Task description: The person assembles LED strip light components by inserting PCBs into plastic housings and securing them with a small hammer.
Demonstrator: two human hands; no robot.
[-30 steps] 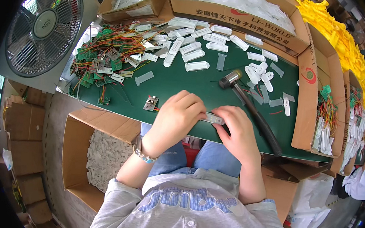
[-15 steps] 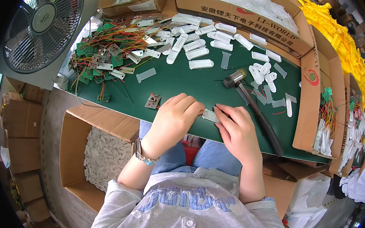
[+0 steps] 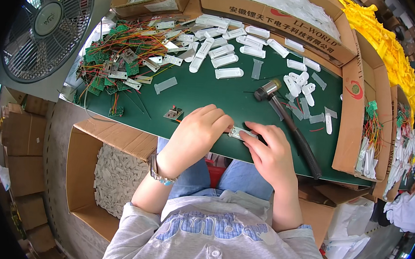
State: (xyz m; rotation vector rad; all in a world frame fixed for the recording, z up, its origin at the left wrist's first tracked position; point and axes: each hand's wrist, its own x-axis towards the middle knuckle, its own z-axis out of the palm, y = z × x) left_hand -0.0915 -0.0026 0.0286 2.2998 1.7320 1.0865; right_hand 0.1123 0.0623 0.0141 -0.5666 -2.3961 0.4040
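Green table, white piece near the front edge, left hand pinching one end, right hand the other, fingers almost closed, board by left hand, hammer by right

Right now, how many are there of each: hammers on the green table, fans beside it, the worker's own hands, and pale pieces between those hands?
Hammer: 1
Fan: 1
Left hand and right hand: 2
Pale piece: 1
Total: 5
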